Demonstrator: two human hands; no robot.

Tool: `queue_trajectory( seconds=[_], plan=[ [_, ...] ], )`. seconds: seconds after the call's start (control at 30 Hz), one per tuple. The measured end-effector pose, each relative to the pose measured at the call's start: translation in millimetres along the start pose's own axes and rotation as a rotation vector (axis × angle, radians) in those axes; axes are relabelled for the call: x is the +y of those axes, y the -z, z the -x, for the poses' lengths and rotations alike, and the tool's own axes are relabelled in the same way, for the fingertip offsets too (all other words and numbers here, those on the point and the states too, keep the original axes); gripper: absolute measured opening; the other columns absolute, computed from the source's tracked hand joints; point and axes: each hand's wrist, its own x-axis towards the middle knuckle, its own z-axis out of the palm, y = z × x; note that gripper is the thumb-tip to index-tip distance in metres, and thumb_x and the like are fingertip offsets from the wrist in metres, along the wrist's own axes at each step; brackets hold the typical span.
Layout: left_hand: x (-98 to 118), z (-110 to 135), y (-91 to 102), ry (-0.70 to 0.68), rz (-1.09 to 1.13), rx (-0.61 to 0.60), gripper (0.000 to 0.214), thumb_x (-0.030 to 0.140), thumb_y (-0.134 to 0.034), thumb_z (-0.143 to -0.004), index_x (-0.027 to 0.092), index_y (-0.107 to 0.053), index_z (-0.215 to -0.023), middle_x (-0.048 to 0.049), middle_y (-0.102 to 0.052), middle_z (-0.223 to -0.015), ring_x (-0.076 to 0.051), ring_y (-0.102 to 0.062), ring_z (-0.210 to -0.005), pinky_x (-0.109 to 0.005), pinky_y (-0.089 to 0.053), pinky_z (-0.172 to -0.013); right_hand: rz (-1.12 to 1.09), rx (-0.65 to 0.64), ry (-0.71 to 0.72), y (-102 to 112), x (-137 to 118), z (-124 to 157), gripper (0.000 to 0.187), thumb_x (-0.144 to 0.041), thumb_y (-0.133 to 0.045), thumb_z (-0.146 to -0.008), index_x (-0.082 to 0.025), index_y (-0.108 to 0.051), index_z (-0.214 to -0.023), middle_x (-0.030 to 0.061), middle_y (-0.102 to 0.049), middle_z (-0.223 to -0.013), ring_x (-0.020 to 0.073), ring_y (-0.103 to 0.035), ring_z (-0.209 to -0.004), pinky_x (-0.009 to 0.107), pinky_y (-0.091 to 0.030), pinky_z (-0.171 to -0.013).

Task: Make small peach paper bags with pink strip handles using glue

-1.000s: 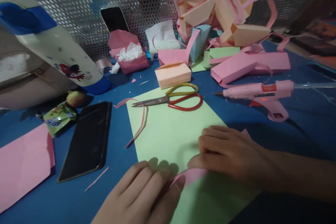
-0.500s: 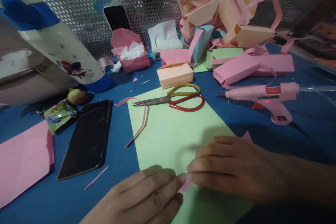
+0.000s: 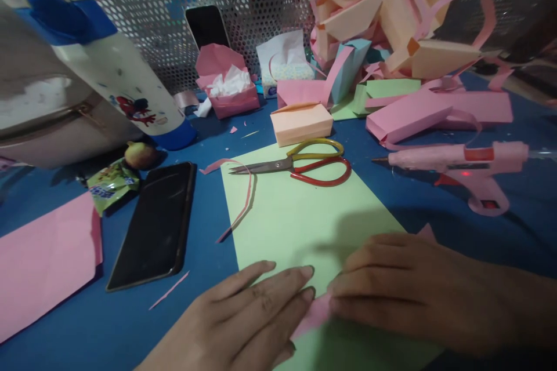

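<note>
A strip of pink paper lies over the light green sheet at the lower middle. My right hand is closed on the strip, its fingertips pinching it; a pink pointed end shows beyond the knuckles. Beside it, my left hand rests with fingers stretched out and slightly apart, touching the strip's left part; its thumb is mostly hidden. Scissors with yellow and red handles lie across the sheet's top. A thin curled pink strip lies over the sheet's left edge.
A pink glue gun with a red light lies at right. Behind are a peach paper box and several paper bags. On the left are a black phone, a pink sheet, a green packet and a leaning bottle.
The view has turned a little left. My left fingers have straightened and drawn away from my right fingertips, so more of the pink strip shows between the hands.
</note>
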Motion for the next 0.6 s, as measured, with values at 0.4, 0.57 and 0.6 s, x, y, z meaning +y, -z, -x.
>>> queue_trajectory(
  seconds=[0.4, 0.57, 0.6],
  plan=[
    [4.4, 4.9, -10.7, -0.03, 0.054, 0.062, 0.043, 0.015, -0.026, -0.107, 0.02, -0.061, -0.13, 0.0005, -0.067, -0.132, -0.011, -0.053, -0.132, -0.032, -0.037, -0.117, -0.104, 0.014, -0.266, -3.9, -6.4, -4.9, 0.041, -0.029, -0.031, -0.108, -0.019, -0.065, -0.086, -0.0006, -0.067, -0.076, 0.0113, -0.06, -0.07, 0.026, -0.05, -0.066],
    [8.3, 6.3, -11.1, -0.039, 0.045, 0.003, 0.045, 0.014, -0.024, -0.106, 0.018, -0.061, -0.131, 0.0012, -0.065, -0.135, -0.011, -0.052, -0.133, -0.03, -0.037, -0.118, 0.019, 0.008, -0.063, -2.3, -0.2, -4.0, 0.034, -0.019, -0.033, -0.108, -0.016, -0.065, -0.097, -0.0003, -0.066, -0.079, 0.0124, -0.057, -0.071, 0.028, -0.047, -0.067],
    [8.6, 7.0, -11.9, -0.05, 0.019, 0.001, 0.043, 0.015, -0.026, -0.106, 0.019, -0.061, -0.131, 0.0013, -0.064, -0.136, -0.011, -0.052, -0.133, -0.029, -0.037, -0.118, 0.032, 0.001, -0.023, -1.6, 0.6, -4.2, 0.034, -0.017, -0.032, -0.107, -0.015, -0.065, -0.101, 0.0002, -0.067, -0.08, 0.0129, -0.057, -0.071, 0.029, -0.047, -0.067]
  ],
)
